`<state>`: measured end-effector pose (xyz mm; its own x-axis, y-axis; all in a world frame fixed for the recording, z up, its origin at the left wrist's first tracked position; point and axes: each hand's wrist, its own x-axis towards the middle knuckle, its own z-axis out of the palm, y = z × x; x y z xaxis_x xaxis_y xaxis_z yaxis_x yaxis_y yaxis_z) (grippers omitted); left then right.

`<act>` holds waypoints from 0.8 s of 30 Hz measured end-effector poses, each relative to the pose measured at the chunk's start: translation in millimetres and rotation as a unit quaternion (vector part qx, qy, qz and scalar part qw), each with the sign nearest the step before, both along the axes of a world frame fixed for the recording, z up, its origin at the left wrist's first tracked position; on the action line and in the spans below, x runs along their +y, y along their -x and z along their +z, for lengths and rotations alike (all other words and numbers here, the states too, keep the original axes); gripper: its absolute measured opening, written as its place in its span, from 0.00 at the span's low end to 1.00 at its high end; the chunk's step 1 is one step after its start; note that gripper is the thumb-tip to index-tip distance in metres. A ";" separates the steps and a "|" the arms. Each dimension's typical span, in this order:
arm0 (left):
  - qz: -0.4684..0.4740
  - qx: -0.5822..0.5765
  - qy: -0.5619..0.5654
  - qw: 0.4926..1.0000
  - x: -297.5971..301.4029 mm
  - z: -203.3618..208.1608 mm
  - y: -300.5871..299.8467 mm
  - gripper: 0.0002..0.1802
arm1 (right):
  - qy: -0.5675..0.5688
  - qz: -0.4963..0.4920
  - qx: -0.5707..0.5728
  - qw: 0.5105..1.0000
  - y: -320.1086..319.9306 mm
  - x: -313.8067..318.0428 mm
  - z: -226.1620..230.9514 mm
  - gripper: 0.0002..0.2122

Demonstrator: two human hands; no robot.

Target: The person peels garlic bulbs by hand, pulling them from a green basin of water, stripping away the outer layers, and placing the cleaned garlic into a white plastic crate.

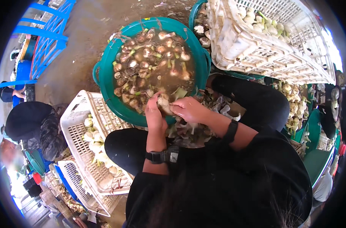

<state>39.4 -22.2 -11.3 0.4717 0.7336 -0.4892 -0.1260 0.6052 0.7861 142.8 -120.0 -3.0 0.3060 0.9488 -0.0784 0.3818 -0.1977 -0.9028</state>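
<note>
My left hand [154,113] grips a pale bulb [164,103], which looks like garlic, near the front rim of a green tub [104,60]. On the bulb's right side the closed fingers of my right hand [191,110] pinch its outer skin. Muddy water fills the tub, and many brown-skinned bulbs [143,64] with short green stems float in it. Loose peeled skins [192,133] lie below my hands, between my knees. Part of the held bulb is hidden by my fingers.
At my left stands a white plastic crate [75,114] with peeled white bulbs [95,142]. A tilted white crate [249,49] at the upper right holds more. Bulbs [294,102] sit at the far right. A person in a dark cap [28,117] is at the left.
</note>
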 end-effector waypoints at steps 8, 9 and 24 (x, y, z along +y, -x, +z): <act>-0.039 -0.058 0.095 0.993 -12.5 -4.7 4.1 0.11 | 0.101 -0.001 0.079 0.992 -6.5 -2.1 -24.1 0.10; -0.041 -0.102 0.129 0.985 -14.9 1.9 5.2 0.12 | 0.068 -0.057 0.409 0.908 1.9 -3.8 -22.2 0.11; -0.334 0.057 -0.445 0.829 -8.7 59.9 52.0 0.32 | 0.150 -0.046 0.389 0.908 3.7 -14.3 3.9 0.06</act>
<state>-12.6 -30.9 48.6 0.9060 0.4216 0.0370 0.1086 -0.3161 0.9425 139.1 -134.3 0.9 0.1254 0.8221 -0.5554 -0.3784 -0.4779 -0.7927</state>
